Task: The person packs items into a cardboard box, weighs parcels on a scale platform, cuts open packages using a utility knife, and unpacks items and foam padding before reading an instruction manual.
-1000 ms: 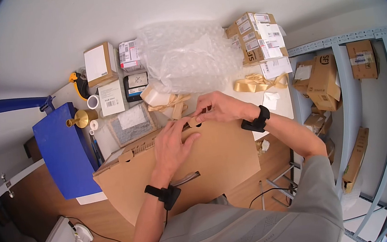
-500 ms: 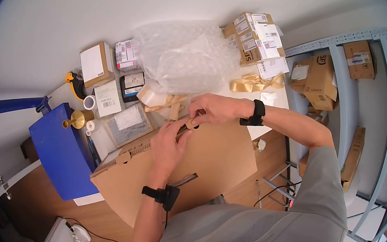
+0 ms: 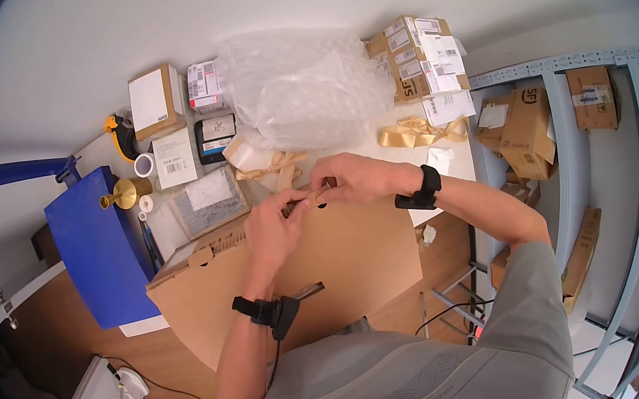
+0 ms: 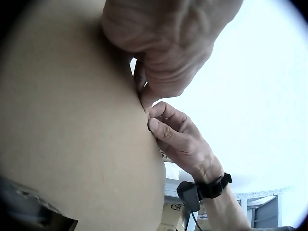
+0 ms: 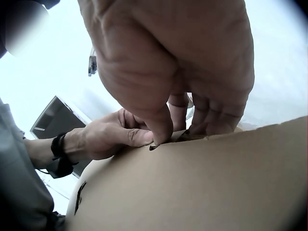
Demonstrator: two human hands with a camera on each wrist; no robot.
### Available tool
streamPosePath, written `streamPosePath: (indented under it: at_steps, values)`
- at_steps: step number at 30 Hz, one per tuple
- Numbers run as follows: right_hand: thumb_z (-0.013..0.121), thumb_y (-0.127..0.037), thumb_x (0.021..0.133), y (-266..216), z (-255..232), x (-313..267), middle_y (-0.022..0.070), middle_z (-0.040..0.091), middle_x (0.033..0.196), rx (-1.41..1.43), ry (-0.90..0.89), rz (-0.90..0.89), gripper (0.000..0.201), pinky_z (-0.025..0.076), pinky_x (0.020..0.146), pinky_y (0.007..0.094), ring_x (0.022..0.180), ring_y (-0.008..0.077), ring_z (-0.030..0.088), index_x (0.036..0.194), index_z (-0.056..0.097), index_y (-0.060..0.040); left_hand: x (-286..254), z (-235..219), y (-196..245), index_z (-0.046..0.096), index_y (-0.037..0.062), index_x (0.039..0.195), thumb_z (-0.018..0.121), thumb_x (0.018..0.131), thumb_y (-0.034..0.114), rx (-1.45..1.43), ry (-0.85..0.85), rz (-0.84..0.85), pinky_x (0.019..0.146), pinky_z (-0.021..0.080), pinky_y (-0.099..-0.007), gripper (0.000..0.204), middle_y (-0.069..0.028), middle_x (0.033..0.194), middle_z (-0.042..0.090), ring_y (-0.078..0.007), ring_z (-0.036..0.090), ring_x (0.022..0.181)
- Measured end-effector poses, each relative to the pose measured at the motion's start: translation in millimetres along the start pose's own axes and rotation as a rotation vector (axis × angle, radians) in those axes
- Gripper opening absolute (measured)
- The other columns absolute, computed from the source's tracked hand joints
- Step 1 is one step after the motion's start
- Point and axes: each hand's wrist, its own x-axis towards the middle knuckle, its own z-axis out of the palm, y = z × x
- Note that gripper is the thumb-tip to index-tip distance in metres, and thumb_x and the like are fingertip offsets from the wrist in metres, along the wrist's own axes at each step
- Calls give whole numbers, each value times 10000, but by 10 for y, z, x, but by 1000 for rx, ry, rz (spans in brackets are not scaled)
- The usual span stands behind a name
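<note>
A large brown cardboard box [image 3: 328, 266] stands in front of the person, its broad panel facing them and a slot cut low in it. At the box's upper edge, the left hand [image 3: 271, 225] pinches the cardboard between thumb and fingers. Right beside it, the right hand [image 3: 361, 177] grips a small tab at the same edge, above a dark round hole. In the right wrist view the box's panel [image 5: 207, 187] fills the lower part, with the thumbs close together over the edge. Fingers hide most of the tab.
Behind the box, bubble wrap [image 3: 307, 97], gold ribbon [image 3: 419, 134] and a grey padded pack [image 3: 212, 203] lie on the white table. A labelled carton [image 3: 422, 59] stands back right. At left are a brass piece [image 3: 126, 194] and a blue panel [image 3: 98, 246]; shelving [image 3: 571, 168] is at right.
The left thumb has come up from the box's panel, and the left fingers have drawn together at the edge tab. The right hand stays there. The head view has shifted slightly.
</note>
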Motion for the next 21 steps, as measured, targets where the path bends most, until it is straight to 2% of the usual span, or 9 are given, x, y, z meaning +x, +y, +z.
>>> streamPosePath:
  at_steps: [2,6,9,11,12,14,17,20,21]
  values:
    - [724,-175,961,41,32,-17,121,622,964,145,7,34,185,506,763,375,849,243,611,994,646,-11,3,-21,53,785,173,1013,788,893,294,6,-24,-66,633,503,-383,171,-84,796,728,-289,672,677]
    - [725,-177,966,15,103,-50,102,610,969,128,34,75,181,503,782,361,866,223,598,995,643,-18,8,19,-1,778,174,996,779,900,272,22,-3,-18,623,494,-395,137,-71,792,730,-289,663,668]
    - [730,-172,967,41,159,-75,77,601,933,42,139,12,173,498,785,339,844,185,577,985,651,-19,12,20,-28,767,165,979,765,909,248,30,-25,2,624,491,-416,109,-79,804,716,-297,664,680]
    - [728,-150,971,127,192,-81,61,660,958,269,111,103,149,506,792,325,859,159,605,1021,688,-16,-17,44,-77,759,161,975,757,912,231,84,27,154,636,494,-430,94,-90,826,697,-300,671,717]
    - [728,-150,971,180,171,-68,61,660,958,268,111,102,149,506,792,325,859,159,605,1021,688,-16,-14,49,-99,759,161,975,757,912,231,84,28,155,636,494,-430,94,-90,826,697,-300,671,717]
    - [713,-122,981,246,96,-46,45,715,1010,476,-24,210,147,517,820,307,889,139,633,1086,720,-19,-19,53,-97,757,156,981,757,912,227,91,16,141,670,518,-426,98,-90,846,690,-294,694,775]
    - [698,-104,991,169,75,-152,49,737,1068,469,26,221,174,524,851,302,918,140,648,1142,726,-23,-21,26,-30,760,153,1005,761,909,255,43,-44,79,710,539,-418,139,-85,847,701,-290,707,811]
    - [694,-96,990,90,247,-255,61,727,1061,260,204,230,161,528,871,310,934,160,651,1131,724,-25,-16,67,-71,776,172,1063,763,908,301,39,-12,175,742,549,-422,202,-90,886,725,-292,717,836]
    - [694,-96,990,80,291,-273,61,727,1061,265,207,231,161,528,871,310,934,160,651,1131,724,-25,-30,70,-86,776,172,1063,763,908,301,42,-17,175,742,549,-422,202,-90,886,725,-292,717,836]
